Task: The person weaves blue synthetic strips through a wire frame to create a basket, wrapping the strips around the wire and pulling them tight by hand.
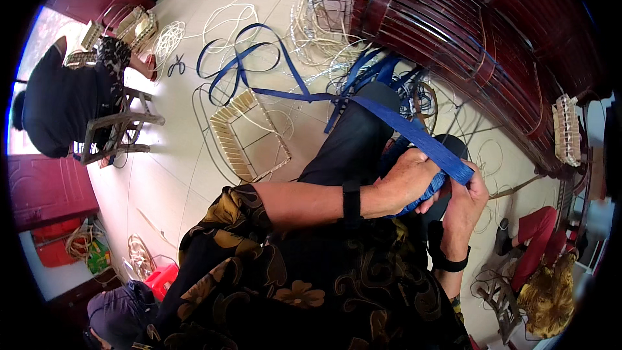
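Observation:
A long flat blue strap [414, 131] runs from the floor across my knee to my hands. My right hand [469, 201] pinches the strap where it folds over at its near right end. Close beside it, my left hand [407, 178] is closed around a blue strap-covered piece [429, 196] held over my lap. My fingers and the strap cover much of that piece, so its full shape is hidden. Farther along, the strap lies in loose loops [241, 58] on the tiled floor. A tangle of more blue strap [382, 71] lies beyond my knee.
A wire basket frame [232, 146], partly wrapped in cream strip, sits on the floor at left. Scissors [176, 65] and coils of cream cord [170, 39] lie farther off. A dark red wooden bench [447, 39] stands at upper right. Other people [71, 100] sit nearby.

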The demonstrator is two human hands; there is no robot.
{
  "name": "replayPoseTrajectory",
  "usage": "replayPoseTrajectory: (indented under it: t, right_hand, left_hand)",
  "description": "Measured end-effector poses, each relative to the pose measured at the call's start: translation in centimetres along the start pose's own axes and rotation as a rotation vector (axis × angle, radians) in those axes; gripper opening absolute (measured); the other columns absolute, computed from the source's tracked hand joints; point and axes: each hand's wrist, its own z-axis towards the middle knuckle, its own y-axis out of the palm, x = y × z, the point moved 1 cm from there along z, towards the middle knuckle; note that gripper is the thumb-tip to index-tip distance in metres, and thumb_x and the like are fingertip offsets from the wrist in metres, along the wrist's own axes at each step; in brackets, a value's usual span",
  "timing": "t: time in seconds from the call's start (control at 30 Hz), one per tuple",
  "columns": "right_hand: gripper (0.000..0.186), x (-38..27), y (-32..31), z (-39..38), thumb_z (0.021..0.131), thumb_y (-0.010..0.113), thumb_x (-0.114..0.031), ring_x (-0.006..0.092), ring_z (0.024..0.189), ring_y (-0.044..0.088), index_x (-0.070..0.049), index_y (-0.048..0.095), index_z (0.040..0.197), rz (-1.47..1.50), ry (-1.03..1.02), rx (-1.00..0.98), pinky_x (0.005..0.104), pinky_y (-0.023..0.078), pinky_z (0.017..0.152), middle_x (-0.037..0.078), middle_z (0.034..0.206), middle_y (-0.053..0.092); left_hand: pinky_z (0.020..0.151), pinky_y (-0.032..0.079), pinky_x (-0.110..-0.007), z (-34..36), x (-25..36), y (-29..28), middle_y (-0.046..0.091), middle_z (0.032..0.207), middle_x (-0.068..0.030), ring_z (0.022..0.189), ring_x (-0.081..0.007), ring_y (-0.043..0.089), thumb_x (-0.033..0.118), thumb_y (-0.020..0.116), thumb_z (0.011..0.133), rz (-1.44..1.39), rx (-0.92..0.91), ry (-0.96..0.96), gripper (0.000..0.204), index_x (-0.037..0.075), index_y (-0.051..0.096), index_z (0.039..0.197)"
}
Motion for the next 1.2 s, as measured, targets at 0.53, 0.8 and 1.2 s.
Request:
replayPoseTrajectory:
  t: [0.53, 0.8, 1.2]
  right_hand:
    - [0.014, 3.5, 2.4, -3.0, 0.087, 0.051, 0.013, 0.0109, 0.070, 0.062, 0.003, 0.058, 0.094, 0.184, -0.018, -0.164, 0.0239, 0.051, 0.064, 0.007, 0.079, 0.064]
    - [0.013, 5.2, 0.8, -2.2, 0.087, 0.052, 0.013, 0.0097, 0.066, 0.061, 0.001, 0.058, 0.089, 0.356, 0.198, -0.132, 0.0234, 0.051, 0.064, 0.006, 0.076, 0.066]
    - [0.011, 3.1, -1.9, -0.2, 0.075, 0.068, 0.003, 0.0090, 0.057, 0.051, 0.000, 0.064, 0.085, -0.220, -0.037, -0.125, 0.0261, 0.041, 0.053, 0.004, 0.063, 0.057]
  left_hand:
    - [0.042, 0.046, -0.031, -1.6, -3.4, -5.7, 0.063, 0.069, -0.0148, 0.046, -0.0206, 0.058, 0.018, 0.048, 0.099, -0.072, -0.119, -0.021, 0.027, -0.005, 0.061, 0.096]
    - [0.048, 0.049, -0.032, -0.9, -4.6, -4.4, 0.064, 0.082, -0.0178, 0.059, -0.0235, 0.061, 0.031, 0.039, 0.103, -0.139, -0.113, -0.016, 0.041, -0.006, 0.055, 0.107]
    - [0.053, 0.050, -0.033, -0.5, -3.0, -3.8, 0.064, 0.076, -0.0173, 0.053, -0.0242, 0.060, 0.028, 0.037, 0.104, 0.125, -0.107, -0.147, 0.037, -0.004, 0.055, 0.106]
